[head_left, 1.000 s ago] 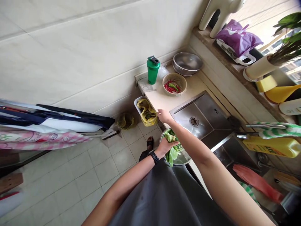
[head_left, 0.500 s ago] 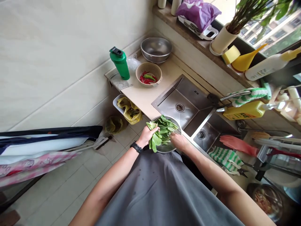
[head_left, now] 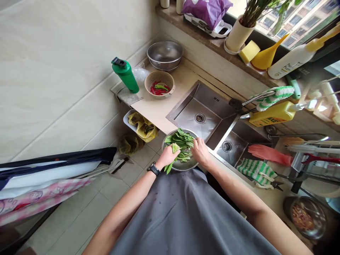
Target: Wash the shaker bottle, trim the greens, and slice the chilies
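A steel colander (head_left: pixel 189 166) full of leafy greens (head_left: pixel 180 140) sits on the counter edge in front of me, beside the sink (head_left: pixel 202 111). My left hand (head_left: pixel 168 156), with a black watch on the wrist, is closed around a bunch of the greens at the colander's left rim. My right hand (head_left: pixel 200 151) rests among the greens on the right side, fingers curled onto the leaves.
A beige basket of red and green chillies (head_left: pixel 159 86), a green bottle (head_left: pixel 124 75) and a steel bowl (head_left: pixel 164 55) stand at the counter's far end. A bin with a yellow bag (head_left: pixel 142 124) hangs below. Pink gloves (head_left: pixel 268 154), a striped cloth (head_left: pixel 256 171) and a yellow bottle (head_left: pixel 273 114) lie right of the sinks.
My right hand came back from the counter edge near the bin and now sits in the greens. My left hand kept its bunch. The view swung right and down.
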Tool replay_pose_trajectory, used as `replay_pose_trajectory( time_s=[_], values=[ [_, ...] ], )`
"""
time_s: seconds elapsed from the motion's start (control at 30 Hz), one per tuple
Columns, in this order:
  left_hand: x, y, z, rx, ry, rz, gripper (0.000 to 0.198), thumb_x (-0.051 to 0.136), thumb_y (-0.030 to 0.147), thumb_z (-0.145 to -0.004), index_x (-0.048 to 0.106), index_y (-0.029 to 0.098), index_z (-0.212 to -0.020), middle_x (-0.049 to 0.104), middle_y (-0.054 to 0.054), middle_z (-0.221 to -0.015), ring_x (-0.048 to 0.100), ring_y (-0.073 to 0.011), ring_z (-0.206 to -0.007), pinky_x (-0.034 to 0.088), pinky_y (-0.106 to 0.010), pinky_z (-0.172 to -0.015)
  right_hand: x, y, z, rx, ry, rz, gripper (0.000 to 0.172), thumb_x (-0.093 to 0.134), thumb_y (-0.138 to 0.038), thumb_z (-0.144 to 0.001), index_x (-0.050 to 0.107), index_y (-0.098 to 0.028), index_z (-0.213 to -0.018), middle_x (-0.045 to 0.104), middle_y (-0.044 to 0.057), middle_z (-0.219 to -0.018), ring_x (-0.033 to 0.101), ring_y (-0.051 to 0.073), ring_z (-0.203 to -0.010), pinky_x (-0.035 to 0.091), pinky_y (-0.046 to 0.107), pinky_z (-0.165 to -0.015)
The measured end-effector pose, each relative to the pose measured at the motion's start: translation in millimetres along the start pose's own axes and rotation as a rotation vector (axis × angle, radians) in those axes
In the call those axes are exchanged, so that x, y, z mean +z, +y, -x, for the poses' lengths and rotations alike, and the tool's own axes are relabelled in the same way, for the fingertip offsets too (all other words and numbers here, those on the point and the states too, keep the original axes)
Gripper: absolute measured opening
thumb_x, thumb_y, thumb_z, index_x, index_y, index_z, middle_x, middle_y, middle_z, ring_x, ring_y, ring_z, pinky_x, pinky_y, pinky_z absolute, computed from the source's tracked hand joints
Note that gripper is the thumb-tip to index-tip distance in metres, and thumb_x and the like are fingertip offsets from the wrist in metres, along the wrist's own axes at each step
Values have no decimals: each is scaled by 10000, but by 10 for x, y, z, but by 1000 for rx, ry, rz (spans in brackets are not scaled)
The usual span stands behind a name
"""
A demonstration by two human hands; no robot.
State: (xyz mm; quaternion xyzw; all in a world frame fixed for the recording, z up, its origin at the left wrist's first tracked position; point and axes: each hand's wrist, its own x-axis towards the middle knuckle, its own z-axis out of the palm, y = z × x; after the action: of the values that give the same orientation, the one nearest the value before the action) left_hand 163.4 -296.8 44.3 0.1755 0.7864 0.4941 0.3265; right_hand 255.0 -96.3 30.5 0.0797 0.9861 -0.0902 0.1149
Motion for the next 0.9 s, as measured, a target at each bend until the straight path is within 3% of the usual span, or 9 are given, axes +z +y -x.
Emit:
replay_pose_trajectory(
  time_s=[0.13, 0.27, 0.37, 0.5, 0.67, 0.77, 0.9],
  values=[
    [183, 100, 21, 112, -173, -229, 39, 649, 243, -862, 631, 210, -851, 689, -37, -810, 642, -208, -747, 479, -300, -720, 15, -50, -74, 18, 32, -2, 618, 481, -106, -895, 378, -28, -1499, 553, 251, -1331, 487, 363, -1191, 451, 472, -997],
    [354, 196, 104, 282, -330, -464, 105, 623, 138, -860, 620, 211, -936, 692, -75, -942, 670, -253, -883, 484, -324, -789, 111, -121, -160, 39, 9, 40, 423, 470, -104, -926, 528, -54, -1342, 588, 232, -1247, 513, 348, -1139, 436, 441, -973],
    [383, 218, 176, 377, -399, -647, 142, 614, 100, -864, 600, 209, -955, 683, -81, -963, 672, -275, -937, 482, -349, -828, 147, -138, -183, 40, -61, 61, 285, 418, -94, -967, 590, -100, -1194, 632, 202, -1142, 560, 308, -1037, 436, 409, -909],
    [351, 185, 257, 388, -385, -881, 143, 563, 85, -903, 586, 188, -998, 676, -85, -985, 662, -271, -955, 479, -366, -815, 113, -90, -63, -125, -92, 83, 308, 420, -136, -1001, 564, -122, -1273, 659, 163, -1047, 574, 283, -970, 425, 387, -846],
    [413, 87, 316, 412, -323, -983, 137, 480, 106, -970, 590, 169, -1022, 664, -92, -987, 637, -260, -948, 462, -378, -813, 1, 14, 162, -428, -103, 78, 579, 636, -303, -929, 465, -173, -1466, 632, 156, -1194, 559, 311, -1052, 422, 384, -850],
    [507, -27, 286, 452, -299, -1011, 175, 440, 116, -995, 605, 165, -1025, 658, -95, -991, 623, -253, -947, 449, -382, -822, -5, 27, 169, -422, -124, 49, 472, 631, -280, -925, 539, -168, -1375, 638, 145, -1179, 556, 301, -1070, 421, 373, -869],
    [570, -210, 174, 411, -231, -1090, 219, 416, 112, -1003, 632, 152, -1011, 647, -110, -1031, 607, -262, -982, 436, -414, -860, 87, 57, 60, -294, -85, 92, 384, 597, -246, -932, 572, -120, -1294, 605, 192, -1260, 534, 324, -1110, 423, 400, -899]
  ],
)
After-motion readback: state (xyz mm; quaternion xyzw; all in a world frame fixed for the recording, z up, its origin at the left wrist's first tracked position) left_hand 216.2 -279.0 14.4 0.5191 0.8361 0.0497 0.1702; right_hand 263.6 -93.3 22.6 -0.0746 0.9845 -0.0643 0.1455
